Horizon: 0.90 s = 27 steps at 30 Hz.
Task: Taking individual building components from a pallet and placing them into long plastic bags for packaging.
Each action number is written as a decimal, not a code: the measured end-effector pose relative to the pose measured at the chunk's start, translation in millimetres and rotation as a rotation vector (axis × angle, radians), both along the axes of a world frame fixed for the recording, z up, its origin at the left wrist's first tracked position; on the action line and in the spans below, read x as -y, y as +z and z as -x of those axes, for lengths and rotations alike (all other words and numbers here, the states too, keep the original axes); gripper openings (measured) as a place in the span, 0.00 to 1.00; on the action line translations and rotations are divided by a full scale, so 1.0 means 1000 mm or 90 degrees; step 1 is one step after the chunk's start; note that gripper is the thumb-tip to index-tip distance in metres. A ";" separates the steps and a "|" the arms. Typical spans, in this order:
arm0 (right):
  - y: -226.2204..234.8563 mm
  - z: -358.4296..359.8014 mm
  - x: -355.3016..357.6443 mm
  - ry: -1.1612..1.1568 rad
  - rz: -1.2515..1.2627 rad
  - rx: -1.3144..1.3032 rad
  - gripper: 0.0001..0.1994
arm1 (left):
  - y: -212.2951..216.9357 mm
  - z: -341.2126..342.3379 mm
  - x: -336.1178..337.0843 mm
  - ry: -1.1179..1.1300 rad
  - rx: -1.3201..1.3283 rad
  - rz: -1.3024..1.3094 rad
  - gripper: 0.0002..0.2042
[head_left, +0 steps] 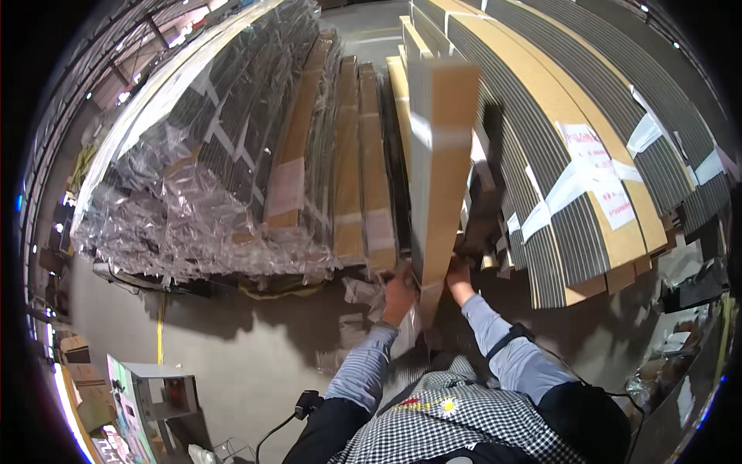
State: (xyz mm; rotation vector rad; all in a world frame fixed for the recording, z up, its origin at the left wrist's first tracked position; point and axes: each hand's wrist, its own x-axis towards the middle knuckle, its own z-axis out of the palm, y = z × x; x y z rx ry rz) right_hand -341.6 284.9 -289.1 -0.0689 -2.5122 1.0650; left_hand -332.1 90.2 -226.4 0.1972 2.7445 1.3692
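A long, narrow cardboard-wrapped bundle [440, 162] stands tilted up in front of me, bound with a band of clear tape. My left hand [399, 295] grips its lower left edge. My right hand [459, 281] holds its lower right side. The bundle's bottom end sits between my hands, just above my chest. Behind it lie more long cardboard bundles [371, 170] stacked side by side.
A plastic-wrapped stack of long packs [209, 155] lies to the left. Curved grey-striped bundles with white paper labels [587, 170] lie to the right. Bare concrete floor [232, 348] spreads at lower left, with a yellow line, a small grey stand [158, 387] and boxes.
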 end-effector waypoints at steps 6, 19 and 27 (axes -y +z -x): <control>0.124 -0.024 0.039 0.138 0.504 -0.042 0.07 | 0.090 -0.040 0.018 0.050 -0.073 -0.143 0.36; 0.157 -0.095 0.081 0.146 0.615 -0.071 0.19 | 0.152 -0.075 0.083 -0.098 -0.034 -0.046 0.11; 0.021 -0.189 0.126 0.265 -0.060 0.140 0.46 | 0.327 -0.163 0.136 -0.152 -0.124 -1.001 0.09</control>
